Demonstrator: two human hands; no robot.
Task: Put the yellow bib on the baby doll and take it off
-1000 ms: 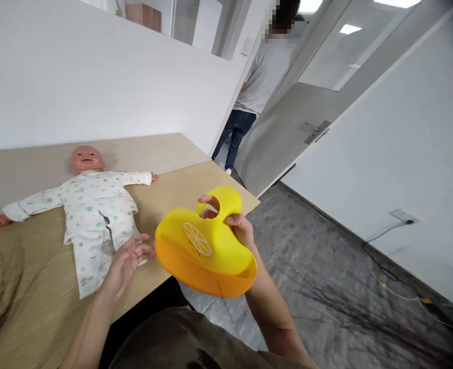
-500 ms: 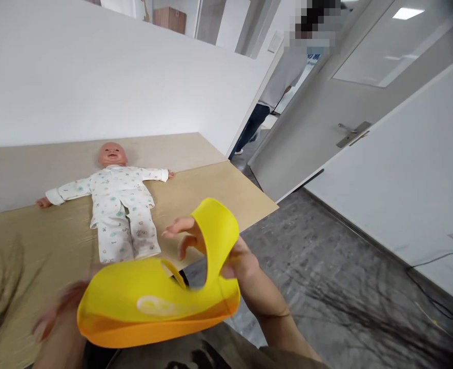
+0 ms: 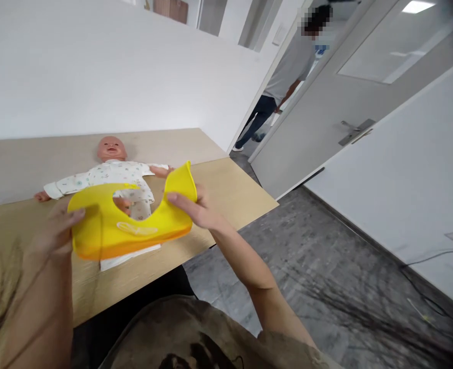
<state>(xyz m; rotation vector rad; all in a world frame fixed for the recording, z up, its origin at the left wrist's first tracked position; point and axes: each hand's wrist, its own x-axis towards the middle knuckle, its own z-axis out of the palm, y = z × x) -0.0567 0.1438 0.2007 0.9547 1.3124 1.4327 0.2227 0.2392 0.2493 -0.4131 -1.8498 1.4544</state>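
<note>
A yellow baby bib with an orange lower edge and a pale printed mark is held up in front of me. My left hand grips its left side, thumb on the near face. On the other side, my right hand pinches the right neck strap, its thumb in front and the fingers mostly behind. Beyond the bib a baby doll lies on its back, arms spread, in white patterned clothes. The bib covers much of its trunk and legs, and some fingers show through the neck opening.
The doll lies on a wood-coloured table against a white wall. To the right are grey floor and an open door. A person stands in the doorway. A cable runs along the floor at far right.
The bib has moved up and away from me, over the doll's body. My left hand has come onto its left side, and my right hand has shifted its hold on the strap.
</note>
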